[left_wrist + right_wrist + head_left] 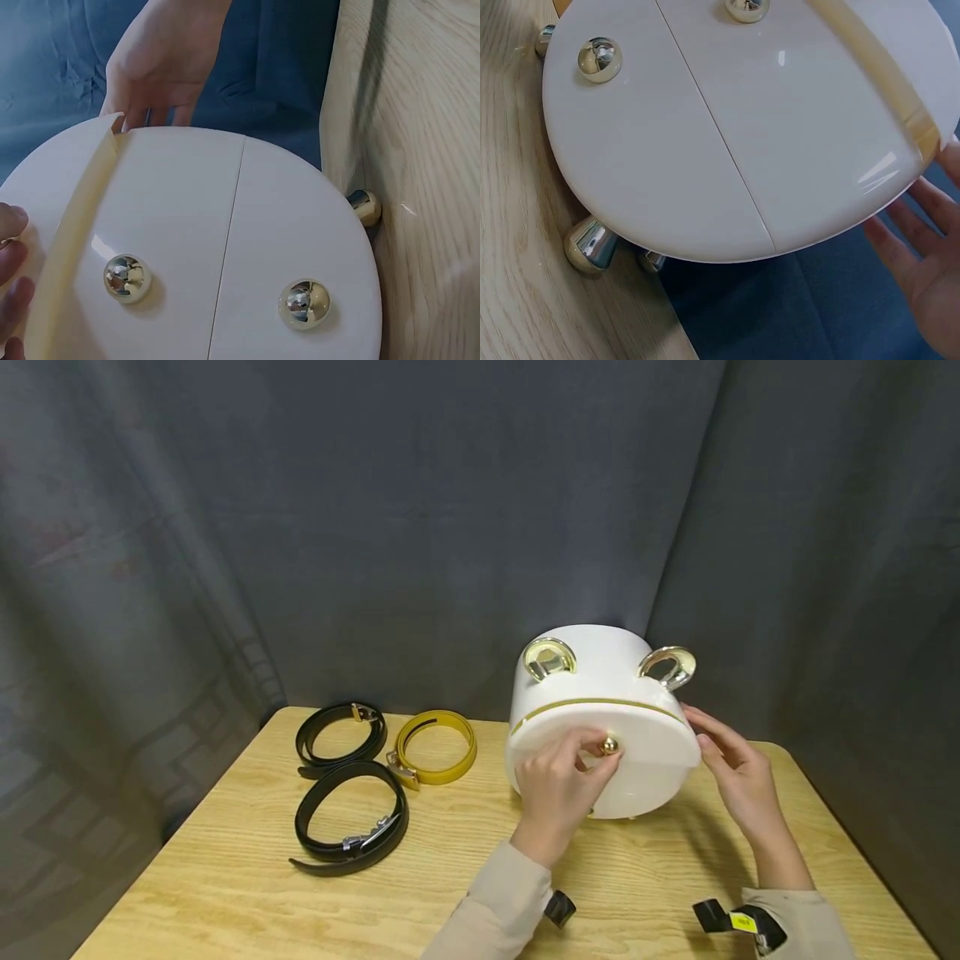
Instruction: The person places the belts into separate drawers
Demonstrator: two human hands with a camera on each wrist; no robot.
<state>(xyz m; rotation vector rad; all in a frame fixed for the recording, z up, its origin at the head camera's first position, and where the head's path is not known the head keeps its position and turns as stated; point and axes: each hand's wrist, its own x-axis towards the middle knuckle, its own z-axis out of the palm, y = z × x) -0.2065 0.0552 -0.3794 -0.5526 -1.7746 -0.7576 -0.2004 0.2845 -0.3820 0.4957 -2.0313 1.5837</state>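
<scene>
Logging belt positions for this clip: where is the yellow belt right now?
In the head view the yellow belt lies coiled at the table's back left, between a black belt on its left and the white box on its right.

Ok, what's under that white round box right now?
Gold metal feet hold the white round box off the wooden table. Its doors are shut, so the inside is hidden; left hand pinches a gold knob.

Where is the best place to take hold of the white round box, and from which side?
Probably its curved sides, one hand from each side. The white round box is wide and glossy; its gold knob, pinched by the left hand, looks too small. The right hand already touches the right edge.
</scene>
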